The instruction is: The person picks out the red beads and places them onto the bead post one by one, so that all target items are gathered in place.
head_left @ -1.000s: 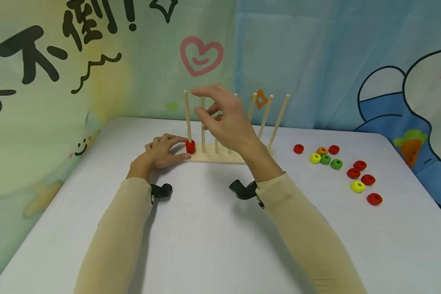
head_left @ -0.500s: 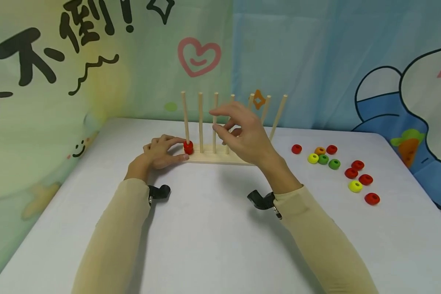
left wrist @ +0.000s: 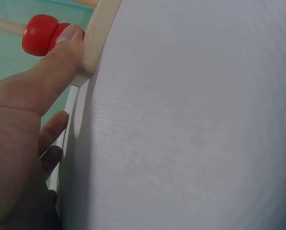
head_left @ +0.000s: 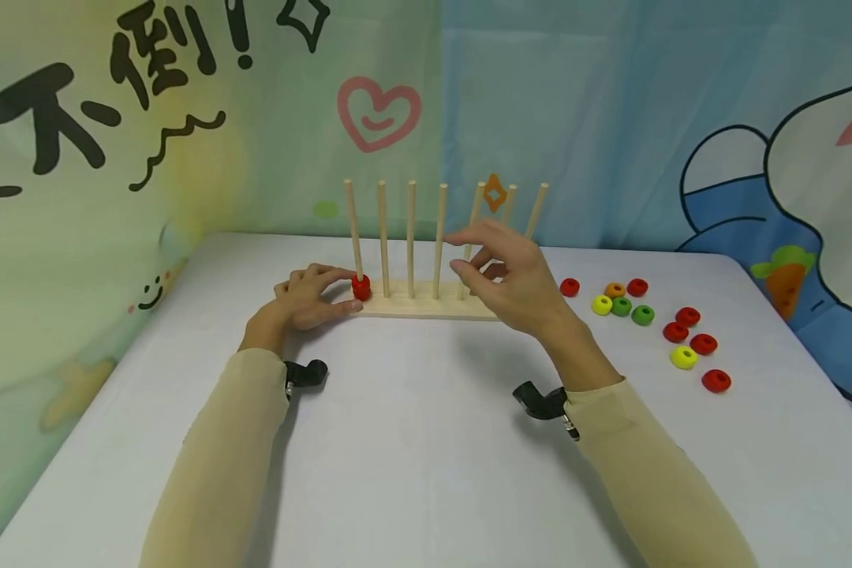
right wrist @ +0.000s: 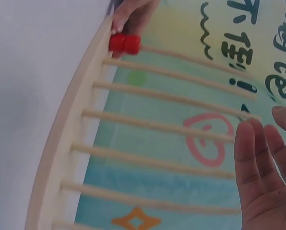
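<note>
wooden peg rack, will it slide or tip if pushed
Pushed low, the peg rack would probably slide on its flat base. Pushed high on its tall pegs, it might tip. The pegs look like plain wood, so likely stiff.

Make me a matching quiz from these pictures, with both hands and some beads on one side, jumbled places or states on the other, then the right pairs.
Column one
1. Left hand
2. Orange bead
3. Two red beads, stacked
4. Right hand

Column two
A. Threaded on the leftmost peg
B. Raised in front of the pegs, holding nothing
C. At the left end of the wooden peg rack, thumb against it
D. Lying on the white tabletop, right of the rack

Right pairs
1-C, 2-D, 3-A, 4-B
</note>
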### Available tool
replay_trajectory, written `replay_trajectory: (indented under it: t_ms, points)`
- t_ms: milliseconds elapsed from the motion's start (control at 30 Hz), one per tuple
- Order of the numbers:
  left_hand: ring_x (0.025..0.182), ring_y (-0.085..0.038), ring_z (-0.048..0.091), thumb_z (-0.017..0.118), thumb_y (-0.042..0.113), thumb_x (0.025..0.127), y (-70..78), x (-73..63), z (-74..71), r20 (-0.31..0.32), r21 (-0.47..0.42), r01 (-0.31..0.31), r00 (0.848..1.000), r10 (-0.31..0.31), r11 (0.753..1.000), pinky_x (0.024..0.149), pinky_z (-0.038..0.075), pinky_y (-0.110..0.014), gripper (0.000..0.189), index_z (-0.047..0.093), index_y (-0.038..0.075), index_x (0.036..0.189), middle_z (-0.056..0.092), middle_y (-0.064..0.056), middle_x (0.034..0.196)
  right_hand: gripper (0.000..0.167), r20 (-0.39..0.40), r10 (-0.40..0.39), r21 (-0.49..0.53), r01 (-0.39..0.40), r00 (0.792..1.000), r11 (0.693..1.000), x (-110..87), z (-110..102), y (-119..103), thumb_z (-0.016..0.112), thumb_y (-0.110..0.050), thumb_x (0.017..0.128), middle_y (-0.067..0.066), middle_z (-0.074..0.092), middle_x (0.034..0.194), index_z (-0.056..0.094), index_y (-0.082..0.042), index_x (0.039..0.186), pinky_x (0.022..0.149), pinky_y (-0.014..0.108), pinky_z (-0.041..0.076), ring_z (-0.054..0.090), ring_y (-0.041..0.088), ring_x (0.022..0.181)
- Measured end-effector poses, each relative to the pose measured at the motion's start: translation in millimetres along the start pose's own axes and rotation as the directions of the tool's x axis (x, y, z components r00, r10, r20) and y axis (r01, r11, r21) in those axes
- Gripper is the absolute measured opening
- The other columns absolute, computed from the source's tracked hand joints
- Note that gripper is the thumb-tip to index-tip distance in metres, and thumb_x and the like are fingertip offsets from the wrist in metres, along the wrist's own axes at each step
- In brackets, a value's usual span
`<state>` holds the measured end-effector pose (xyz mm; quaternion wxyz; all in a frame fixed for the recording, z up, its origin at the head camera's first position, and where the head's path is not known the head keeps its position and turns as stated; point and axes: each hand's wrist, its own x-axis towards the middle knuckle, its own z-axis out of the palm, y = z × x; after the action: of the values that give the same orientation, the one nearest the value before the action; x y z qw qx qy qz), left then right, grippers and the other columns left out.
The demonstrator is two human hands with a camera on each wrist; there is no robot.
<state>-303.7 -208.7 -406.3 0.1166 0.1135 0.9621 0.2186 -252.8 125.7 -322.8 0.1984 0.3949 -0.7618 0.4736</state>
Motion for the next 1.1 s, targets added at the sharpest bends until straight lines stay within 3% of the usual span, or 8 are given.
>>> replay_trajectory:
  t_ms: [233,533,767,1100]
  points:
    - [0.139,-0.043,0.018,0.055,0.072,0.086,-1.4,1.5,2.3,0.002,0.011,-0.003,1.000,0.003,1.000,0.100,0.020,-0.064,0.074,0.039,0.036,0.149,0.024,-0.009,0.158,0.031,0.024,-0.011,-0.096,0.013,1.000,0.995,-17.2,-20,-18,0.070,0.015,0.082,0.012,0.063,0.100,0.066,0.002,0.109,0.060,0.026,0.054,0.065,0.022,0.070]
    - [0.139,-0.042,0.019,0.055,0.072,0.085,0.2,2.2,1.3,0.004,0.011,0.005,1.000,-0.006,1.000,0.100,0.020,-0.064,0.074,0.039,0.038,0.149,0.024,-0.009,0.157,0.033,0.058,-0.004,-0.184,0.015,0.998,0.983,-36.0,-40,-5,0.071,0.015,0.081,0.011,0.065,0.101,0.066,0.001,0.110,0.061,0.025,0.053,0.065,0.021,0.071]
    - [0.139,-0.043,0.019,0.055,0.072,0.085,1.3,1.1,1.4,0.005,0.003,0.010,1.000,-0.010,1.000,0.101,0.019,-0.065,0.074,0.040,0.037,0.149,0.024,-0.009,0.158,0.034,0.073,0.064,-0.257,-0.043,0.995,0.965,-52.6,-55,26,0.073,0.003,0.085,0.001,0.066,0.109,0.068,-0.011,0.116,0.066,0.022,0.053,0.065,0.011,0.075]
    - [0.139,-0.043,0.018,0.055,0.071,0.086,-0.1,0.7,0.3,0.007,0.009,0.006,1.000,-0.006,1.000,0.101,0.018,-0.065,0.073,0.039,0.037,0.149,0.023,-0.009,0.158,0.031,0.075,0.194,-0.364,-0.155,0.978,0.918,-73.3,-74,36,0.071,-0.006,0.090,-0.006,0.065,0.113,0.067,-0.017,0.119,0.068,0.019,0.052,0.060,0.005,0.080]
